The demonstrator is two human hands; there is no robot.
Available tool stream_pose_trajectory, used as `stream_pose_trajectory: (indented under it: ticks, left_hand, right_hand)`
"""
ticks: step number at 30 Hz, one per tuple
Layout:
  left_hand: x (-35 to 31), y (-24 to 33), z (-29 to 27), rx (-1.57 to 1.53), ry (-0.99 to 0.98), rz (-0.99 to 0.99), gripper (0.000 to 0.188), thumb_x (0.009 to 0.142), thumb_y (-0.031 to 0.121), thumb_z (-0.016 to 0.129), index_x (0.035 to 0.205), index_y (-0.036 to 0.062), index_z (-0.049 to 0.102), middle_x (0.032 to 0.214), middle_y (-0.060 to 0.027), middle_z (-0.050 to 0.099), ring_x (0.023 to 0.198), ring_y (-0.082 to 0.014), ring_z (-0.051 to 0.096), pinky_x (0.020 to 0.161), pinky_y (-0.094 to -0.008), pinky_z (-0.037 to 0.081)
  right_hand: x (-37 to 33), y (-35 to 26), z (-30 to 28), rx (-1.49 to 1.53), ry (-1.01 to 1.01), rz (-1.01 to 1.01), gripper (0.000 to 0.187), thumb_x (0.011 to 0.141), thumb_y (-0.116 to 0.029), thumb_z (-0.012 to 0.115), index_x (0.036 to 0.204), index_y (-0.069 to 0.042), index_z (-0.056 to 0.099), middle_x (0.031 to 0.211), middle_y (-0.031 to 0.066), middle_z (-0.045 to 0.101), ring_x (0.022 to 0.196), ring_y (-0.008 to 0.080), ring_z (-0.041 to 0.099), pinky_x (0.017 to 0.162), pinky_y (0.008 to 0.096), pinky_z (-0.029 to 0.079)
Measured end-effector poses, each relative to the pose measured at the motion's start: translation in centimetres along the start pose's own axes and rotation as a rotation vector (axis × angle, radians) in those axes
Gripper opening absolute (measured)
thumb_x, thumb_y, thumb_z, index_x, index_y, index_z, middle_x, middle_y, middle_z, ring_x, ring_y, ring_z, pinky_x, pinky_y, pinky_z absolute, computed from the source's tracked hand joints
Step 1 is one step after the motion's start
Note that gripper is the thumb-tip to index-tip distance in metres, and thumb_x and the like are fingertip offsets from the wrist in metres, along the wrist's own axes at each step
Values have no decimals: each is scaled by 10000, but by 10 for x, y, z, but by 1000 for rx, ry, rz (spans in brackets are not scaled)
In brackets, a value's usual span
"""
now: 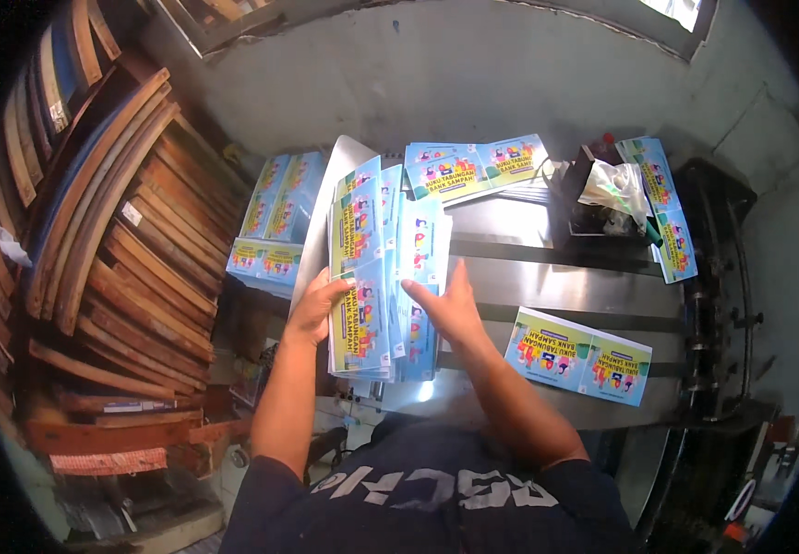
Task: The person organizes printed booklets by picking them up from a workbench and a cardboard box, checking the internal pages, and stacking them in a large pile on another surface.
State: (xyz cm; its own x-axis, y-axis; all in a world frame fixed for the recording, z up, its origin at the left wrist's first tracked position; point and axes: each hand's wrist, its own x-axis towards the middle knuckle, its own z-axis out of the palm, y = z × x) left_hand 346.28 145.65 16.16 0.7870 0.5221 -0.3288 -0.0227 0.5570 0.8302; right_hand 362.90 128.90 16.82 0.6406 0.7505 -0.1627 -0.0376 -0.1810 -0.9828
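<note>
Leftmost, blue-and-yellow printed paper sheets (265, 260) sit in tall piles beyond the left edge of the grey metal tabletop (501, 282). Next, the left hand (312, 309) holds the left side of a thick, fanned stack of blue, yellow and white printed sheets (362, 342): its thumb lies on top, while its other fingers are mostly hidden. The stack is near the tabletop's left edge, its near end by the front edge. Its long axis runs from front to back, with the yellow band toward the left and the blue side toward the right. The right hand (455, 309) holds the right part, thumb on the printed face and fingers at the outer side; the grip underneath cannot be seen.

The step in hand looks like gathering and evening the stack, whose layers lie staggered; the next move seems to call for pushing the long sides inward until the edges are flush.

Farther right, a flat pile of matching sheets (450, 175) lies along the tabletop's back edge, and a loose blue-and-yellow sheet (579, 358) lies toward the front right corner, its long axis roughly left to right, yellow band facing the back.
</note>
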Motion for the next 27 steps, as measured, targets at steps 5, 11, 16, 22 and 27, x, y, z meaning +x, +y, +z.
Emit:
stream_pose_trajectory:
  ticks: [5,11,16,22,27]
  left_hand:
    - [1,-5,-4,-92,-16,-26,455,884,79,583,1304,-4,429,1157,-126,607,1039,-212,633,892,-357,541]
    - [1,-13,-16,-121,-6,38,503,887,182,560,1354,39,442,1175,-83,605,1086,-195,596,947,-366,484]
    - [-17,-7,-22,-4,49,120,601,844,191,608,1396,59,410,1103,-44,601,984,-168,597,871,-330,504]
    - [-73,12,86,78,90,295,681,863,48,549,1463,11,229,1256,-147,530,1111,-244,570,946,-386,483]
    - [-89,-46,173,267,193,529,724,880,81,542,1491,20,157,1342,-174,459,1209,-275,497,1046,-402,389]
  right_hand:
    - [-12,6,21,-135,-59,145,1158,769,-612,673,1458,136,118,1505,328,219,1438,413,164,1163,440,184]
    - [-26,-22,49,-113,39,-149,1057,768,-391,783,1448,122,157,1409,315,323,1393,349,272,1132,424,263]
    - [-8,-40,53,225,-112,41,1177,662,-373,842,1424,143,110,1332,308,435,1270,355,446,1053,394,380]
    - [-29,-57,4,322,-276,164,1028,696,-172,818,1441,78,155,1294,227,488,1208,287,503,1019,389,415]
    - [-55,-68,-91,430,-464,54,897,722,-82,773,1450,7,255,1287,191,520,1177,269,542,1013,376,431]
